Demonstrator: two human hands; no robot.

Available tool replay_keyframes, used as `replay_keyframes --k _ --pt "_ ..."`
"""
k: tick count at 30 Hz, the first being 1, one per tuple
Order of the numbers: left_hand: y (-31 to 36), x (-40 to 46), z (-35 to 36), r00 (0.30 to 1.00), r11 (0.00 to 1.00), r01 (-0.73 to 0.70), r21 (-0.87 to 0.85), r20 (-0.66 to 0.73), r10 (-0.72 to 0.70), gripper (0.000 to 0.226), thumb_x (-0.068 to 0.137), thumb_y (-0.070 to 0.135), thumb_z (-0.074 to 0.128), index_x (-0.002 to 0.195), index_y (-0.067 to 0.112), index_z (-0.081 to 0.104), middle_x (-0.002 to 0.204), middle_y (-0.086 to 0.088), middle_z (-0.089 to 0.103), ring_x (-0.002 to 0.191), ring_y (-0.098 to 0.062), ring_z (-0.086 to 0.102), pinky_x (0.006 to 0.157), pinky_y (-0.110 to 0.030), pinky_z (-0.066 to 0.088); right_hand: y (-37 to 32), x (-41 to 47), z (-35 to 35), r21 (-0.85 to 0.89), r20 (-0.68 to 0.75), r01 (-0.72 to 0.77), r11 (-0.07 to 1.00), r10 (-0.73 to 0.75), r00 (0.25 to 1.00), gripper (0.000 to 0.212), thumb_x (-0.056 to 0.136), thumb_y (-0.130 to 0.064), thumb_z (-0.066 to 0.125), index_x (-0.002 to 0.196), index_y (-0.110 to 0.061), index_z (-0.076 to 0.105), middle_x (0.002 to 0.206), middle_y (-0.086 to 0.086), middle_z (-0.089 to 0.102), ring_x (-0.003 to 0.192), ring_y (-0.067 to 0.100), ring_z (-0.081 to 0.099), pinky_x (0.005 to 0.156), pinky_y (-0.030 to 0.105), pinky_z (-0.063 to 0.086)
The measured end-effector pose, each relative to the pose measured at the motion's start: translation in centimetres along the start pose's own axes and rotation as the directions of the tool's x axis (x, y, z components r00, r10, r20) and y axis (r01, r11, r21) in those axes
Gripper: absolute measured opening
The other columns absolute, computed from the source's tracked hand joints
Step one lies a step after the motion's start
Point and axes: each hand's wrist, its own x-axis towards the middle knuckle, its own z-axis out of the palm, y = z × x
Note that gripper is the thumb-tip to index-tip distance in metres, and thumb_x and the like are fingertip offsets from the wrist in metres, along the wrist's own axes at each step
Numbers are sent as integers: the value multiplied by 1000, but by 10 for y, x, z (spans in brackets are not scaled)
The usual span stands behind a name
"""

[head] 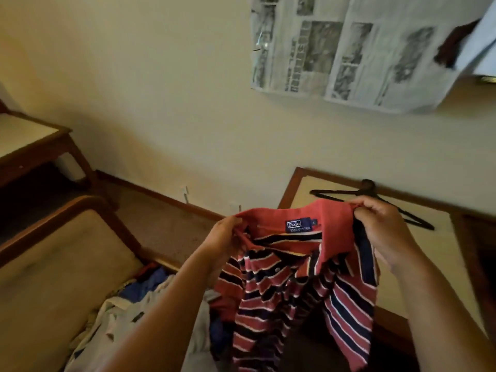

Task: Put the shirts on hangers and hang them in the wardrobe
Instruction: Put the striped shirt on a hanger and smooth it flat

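two hands hold one shirt up by its collar. the left hand point(228, 237) pinches the left end of the red collar, fingers curled round the cloth, and the right hand point(381, 232) grips the right end the same way, so the striped polo shirt point(295, 285) hangs open between them with its label facing the camera and its body drooping below.

taking that shirt as the landmark: a black hanger point(375, 200) lies just behind it, on the pale top of a wood-edged table point(300, 189), partly hidden by the right hand. below and to the left of the shirt a pile of clothes point(134, 304) sits heaped, blue and white pieces among them, beside a cushioned seat point(53, 264). above the shirt, on the wall, newspaper sheets point(349, 55) are taped up. no wardrobe can be made out.

as a judgement, the step in hand is the first one for this garment: it is spread at the collar, not yet on a hanger. the next move likely calls for one hand to let go and fetch the hanger behind the shirt while the other keeps the collar, then feed the hanger's arms in through the neck opening. the buttoned placket looks narrow, so the hanger may need tilting to go in one shoulder at a time.
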Motion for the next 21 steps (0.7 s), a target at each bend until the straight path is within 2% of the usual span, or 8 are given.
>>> replay_keyframes --k 3,7,9,11,14,17,19,21 --pt "-9 4 62 992 993 -38 -110 114 51 28 98 20 42 109 -2 55 85 -16 60 68 -22 59 64 -35 49 18 0 -43 0 -89 -37 999 37 995 28 90 -5 51 78 -19 72 83 -1 72 88 20 66 80 35 50" --pt "-22 5 127 960 971 9 -239 273 59 19 92 14 45 98 3 58 84 -14 63 69 -20 58 66 -31 52 40 2 -85 -11 -131 -88 996 86 988 25 92 -11 51 79 -18 71 79 0 70 85 21 65 72 33 50" --pt "-25 8 153 967 990 -30 -141 247 64 17 93 -1 43 104 3 54 90 -15 62 71 -21 60 67 -30 55 47 3 -101 -56 -131 -93 994 85 988 24 93 -14 50 81 -21 70 82 -1 69 84 16 64 75 34 51" --pt "-26 14 172 981 983 -134 126 155 114 29 91 -8 46 115 8 49 99 -15 63 71 -20 62 66 -28 55 52 6 -114 -77 -142 -92 993 80 987 23 93 -15 50 83 -20 70 84 -2 69 85 14 63 79 36 51" --pt "-24 24 193 955 813 -284 508 73 287 51 89 -3 52 128 26 37 103 -7 62 70 -19 65 62 -33 57 58 12 -130 -113 -145 -79 990 62 988 22 92 -15 50 85 -20 70 87 -5 69 89 12 62 80 33 49" --pt "-23 31 205 905 525 -312 792 80 417 67 93 14 56 144 34 19 106 10 55 87 -18 63 70 -40 56 60 16 -144 -235 -91 -23 972 2 996 23 94 -13 47 95 -22 69 98 -10 67 96 8 60 82 25 46" --pt "-20 39 203 884 356 -236 904 48 465 46 94 25 57 135 22 38 100 11 55 87 -13 58 71 -33 50 63 20 -152 -335 -94 3 942 -36 995 25 96 -12 47 107 -22 68 111 -9 66 106 10 58 90 23 42" --pt "-16 50 197 879 315 -247 917 75 471 19 92 29 60 107 18 57 87 8 59 85 -15 59 74 -32 50 71 23 -160 -433 -147 -2 901 -69 987 28 98 -13 47 119 -16 65 120 -3 64 115 15 56 95 23 39"
